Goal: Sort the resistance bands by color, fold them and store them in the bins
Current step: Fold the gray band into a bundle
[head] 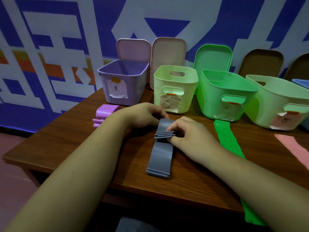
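Head view: stack of flat grey rubber resistance bands (159, 153) lying lengthwise near the middle of a brown wooden table (66, 148), far end doubled back on itself. Pinched at the layered fold edges by right hand (185, 131), thumb and fingers closed on them; held at the far bend by left hand (143, 114), fingers curled over it. Judged light, limp, springy and slightly tacky: best taken at the fold, across the full width, lest layers slide apart or spring open. Folded purple bands (107, 112) at left, long green band (229, 143) at right, row of labelled plastic bins (217, 97) behind, lids propped against the wall.
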A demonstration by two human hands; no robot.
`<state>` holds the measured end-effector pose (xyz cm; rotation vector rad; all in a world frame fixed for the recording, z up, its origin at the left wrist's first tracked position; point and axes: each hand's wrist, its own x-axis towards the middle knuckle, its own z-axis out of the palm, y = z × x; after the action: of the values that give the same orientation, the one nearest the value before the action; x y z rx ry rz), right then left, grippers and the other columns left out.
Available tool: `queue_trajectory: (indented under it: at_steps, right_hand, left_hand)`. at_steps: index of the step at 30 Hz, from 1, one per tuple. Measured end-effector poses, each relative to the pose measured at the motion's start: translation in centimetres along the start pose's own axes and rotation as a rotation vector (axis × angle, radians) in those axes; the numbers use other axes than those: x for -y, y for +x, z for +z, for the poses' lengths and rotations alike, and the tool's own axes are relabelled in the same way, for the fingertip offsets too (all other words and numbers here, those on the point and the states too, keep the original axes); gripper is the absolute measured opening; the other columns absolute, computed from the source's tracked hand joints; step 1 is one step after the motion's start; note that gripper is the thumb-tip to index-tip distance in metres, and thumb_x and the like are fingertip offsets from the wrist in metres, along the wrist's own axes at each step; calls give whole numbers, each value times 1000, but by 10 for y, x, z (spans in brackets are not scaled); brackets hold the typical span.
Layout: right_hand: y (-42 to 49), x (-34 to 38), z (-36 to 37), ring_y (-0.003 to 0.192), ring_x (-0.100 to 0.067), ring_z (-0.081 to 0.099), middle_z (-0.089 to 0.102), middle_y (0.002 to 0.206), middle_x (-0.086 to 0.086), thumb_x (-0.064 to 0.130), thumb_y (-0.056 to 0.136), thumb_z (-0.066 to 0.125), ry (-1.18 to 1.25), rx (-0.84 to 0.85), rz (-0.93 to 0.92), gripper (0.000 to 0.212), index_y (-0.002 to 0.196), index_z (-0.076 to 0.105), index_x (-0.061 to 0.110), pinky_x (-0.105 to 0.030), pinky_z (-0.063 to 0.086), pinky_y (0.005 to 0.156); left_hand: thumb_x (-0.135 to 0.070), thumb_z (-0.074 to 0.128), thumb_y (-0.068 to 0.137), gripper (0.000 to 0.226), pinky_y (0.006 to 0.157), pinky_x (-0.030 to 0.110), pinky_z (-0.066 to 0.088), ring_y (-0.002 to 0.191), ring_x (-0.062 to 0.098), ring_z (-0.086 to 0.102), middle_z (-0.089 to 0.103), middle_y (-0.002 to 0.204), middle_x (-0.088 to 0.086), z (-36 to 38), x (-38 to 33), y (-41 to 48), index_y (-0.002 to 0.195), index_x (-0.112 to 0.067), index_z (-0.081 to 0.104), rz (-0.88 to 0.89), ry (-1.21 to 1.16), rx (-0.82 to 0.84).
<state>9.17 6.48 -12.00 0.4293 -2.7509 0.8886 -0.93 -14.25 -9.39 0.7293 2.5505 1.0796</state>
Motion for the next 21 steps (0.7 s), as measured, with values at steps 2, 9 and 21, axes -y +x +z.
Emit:
queue_trajectory:
  at_steps: [2, 9, 21]
  right_hand:
    - [-2, 0, 0, 98, -1, 58, 61, 104, 16, 24, 90, 78, 7, 0, -3, 17, 99, 74, 37, -26, 48, 83]
    - [-4, 3, -9, 106, 0, 57, 58, 115, 20, 19, 93, 70, -85, 112, -56, 28, 115, 74, 36, -26, 49, 94]
    - [15, 2, -20, 105, -8, 62, 67, 115, 12, 38, 96, 72, -11, -19, 137, 15, 110, 76, 34, -30, 47, 87]
  left_hand:
    - [-15, 74, 97, 26, 93, 27, 57, 104, 5, 72, 77, 113, -12, -1, 1, 1, 114, -35, 78, 3, 12, 10]
    - [-3, 62, 97, 41, 93, 42, 61, 100, 16, 75, 79, 111, -3, -4, -3, -3, 116, -35, 77, -40, 10, 51]
    - [-29, 87, 86, 31, 98, 39, 59, 105, 16, 74, 77, 113, -2, -2, 2, 0, 115, -33, 77, -14, -59, 39]
